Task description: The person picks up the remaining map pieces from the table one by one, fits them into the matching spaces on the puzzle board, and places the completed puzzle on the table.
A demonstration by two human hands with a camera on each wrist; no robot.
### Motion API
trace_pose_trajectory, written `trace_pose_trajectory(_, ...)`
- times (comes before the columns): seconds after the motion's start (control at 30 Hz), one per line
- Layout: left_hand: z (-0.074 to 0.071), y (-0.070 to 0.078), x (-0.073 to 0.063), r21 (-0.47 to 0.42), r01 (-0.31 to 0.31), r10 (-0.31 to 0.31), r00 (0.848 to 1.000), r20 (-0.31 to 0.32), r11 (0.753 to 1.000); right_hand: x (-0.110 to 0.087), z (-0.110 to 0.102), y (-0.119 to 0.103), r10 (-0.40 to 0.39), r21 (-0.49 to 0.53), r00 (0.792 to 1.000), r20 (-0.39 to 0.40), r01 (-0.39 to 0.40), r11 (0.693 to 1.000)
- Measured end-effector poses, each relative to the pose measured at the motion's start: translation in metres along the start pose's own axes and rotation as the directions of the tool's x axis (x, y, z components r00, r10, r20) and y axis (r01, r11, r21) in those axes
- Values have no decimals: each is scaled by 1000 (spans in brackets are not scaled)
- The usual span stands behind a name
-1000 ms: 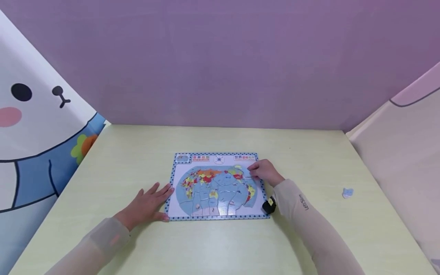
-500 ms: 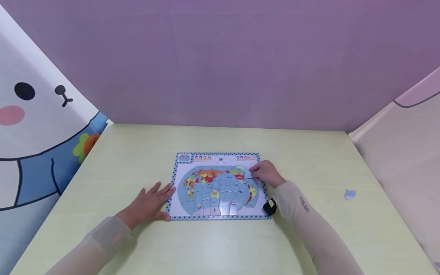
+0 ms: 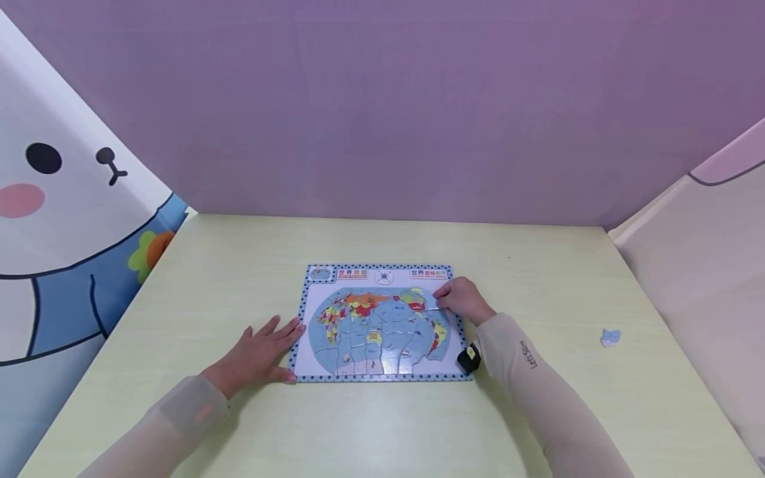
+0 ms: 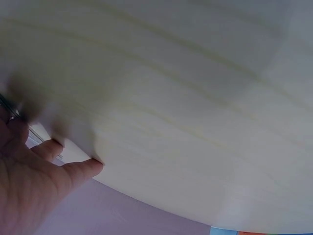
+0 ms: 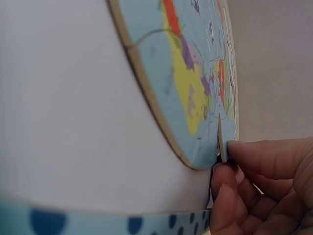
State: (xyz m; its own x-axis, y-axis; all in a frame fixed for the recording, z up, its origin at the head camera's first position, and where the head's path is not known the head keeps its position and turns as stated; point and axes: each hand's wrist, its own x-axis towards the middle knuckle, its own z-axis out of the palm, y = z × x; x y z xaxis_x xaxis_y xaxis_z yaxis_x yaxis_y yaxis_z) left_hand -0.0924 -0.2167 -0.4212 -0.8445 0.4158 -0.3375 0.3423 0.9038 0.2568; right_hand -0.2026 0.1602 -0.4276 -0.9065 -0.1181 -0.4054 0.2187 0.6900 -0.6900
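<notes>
On the table a world map jigsaw puzzle (image 3: 388,325), mostly assembled, lies in a board (image 3: 301,282) with a blue dotted border. My left hand (image 3: 254,355) rests at the board's left edge with fingers spread; its fingertips touch the border. At the map's upper right, my right hand (image 3: 466,301) pinches a light blue puzzle piece (image 5: 223,144) between thumb and fingers. In the right wrist view this piece stands tilted, one edge raised above the neighbouring pieces. The left wrist view shows the left fingers (image 4: 80,170) at the table surface.
A loose blue puzzle piece (image 3: 610,337) lies far to the right on the pale table (image 3: 382,431). A purple panel (image 3: 388,113) rises behind the table, and printed cloths flank it. A small black device (image 3: 469,359) sits at the right wrist, over the board's edge.
The head view has shifted slightly, so the board and table appear a little further right. Both hands keep nearly the same places, the right one still pinching the puzzle piece.
</notes>
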Motion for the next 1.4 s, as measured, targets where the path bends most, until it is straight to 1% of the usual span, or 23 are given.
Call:
trace_pose_trajectory(0.23, -1, 1, -2, -3, 5, -4, 1000, 6, 1000, 2, 2, -1, -2, -20, 1000, -10, 2, 1000)
trace_pose_trajectory(0.47, -1, 2, -5, -28, 22, -22, 1000, 16, 999, 4, 5, 0, -19, -39, 1000, -8, 19, 999)
trace_pose_trajectory(0.83, -5, 3, -5, -12, 25, -25, 1000, 10, 1000, 4, 3, -4, -37, -44, 999, -23, 36, 998)
trace_pose_trajectory(1.0, -4, 2, -5, -7, 6, -6, 1000, -9, 1000, 6, 3, -3, -40, -54, 999, -22, 39, 998)
trace_pose_trajectory(1.17, -1, 1, -5, -11, -15, 15, 1000, -20, 1000, 7, 3, 1, -36, -60, 999, -10, 36, 998)
trace_pose_trajectory(1.33, -1, 2, -4, -15, -9, 8, 1000, -14, 1000, 6, -1, 2, -49, -64, 999, 19, 50, 997)
trace_pose_trajectory(1.4, -1, 3, -4, -16, -6, 6, 1000, -9, 1000, 5, -3, 3, -65, -76, 997, 36, 68, 995)
